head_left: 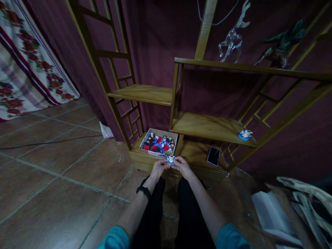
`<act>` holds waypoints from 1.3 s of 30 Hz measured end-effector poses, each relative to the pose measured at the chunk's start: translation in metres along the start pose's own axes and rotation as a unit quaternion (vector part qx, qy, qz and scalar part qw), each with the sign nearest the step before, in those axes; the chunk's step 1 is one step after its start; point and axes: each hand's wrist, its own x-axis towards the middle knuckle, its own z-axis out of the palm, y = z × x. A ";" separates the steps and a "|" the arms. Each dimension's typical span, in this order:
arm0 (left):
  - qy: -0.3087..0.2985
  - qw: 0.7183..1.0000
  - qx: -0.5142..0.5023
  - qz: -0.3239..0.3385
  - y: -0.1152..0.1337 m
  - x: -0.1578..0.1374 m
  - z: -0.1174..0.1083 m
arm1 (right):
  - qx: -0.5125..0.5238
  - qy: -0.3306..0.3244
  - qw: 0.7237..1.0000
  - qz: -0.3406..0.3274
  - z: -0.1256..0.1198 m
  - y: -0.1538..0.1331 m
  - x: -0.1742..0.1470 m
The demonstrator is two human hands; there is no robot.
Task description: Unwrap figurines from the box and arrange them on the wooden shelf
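A small blue and white figurine (171, 160) is held between my two hands, just in front of the lower shelf. My left hand (158, 168) pinches it from the left, and my right hand (183, 166) grips its right side. Right behind it sits an open cardboard box (175, 135) filled with several small figurines and red, blue and dark round pieces. Another blue and white figurine (245, 135) stands at the right end of the middle shelf.
The wooden shelf unit (207, 126) stands against dark red curtains. A phone (213, 156) lies on its lower board. A clear deer figure (232, 39) and a dark green statue (282, 45) occupy the top board. A white container (272, 211) is on the floor at right.
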 end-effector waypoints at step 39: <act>-0.044 0.999 0.021 0.020 0.009 -0.011 0.006 | 0.047 -0.010 0.999 -0.022 0.007 -0.018 -0.021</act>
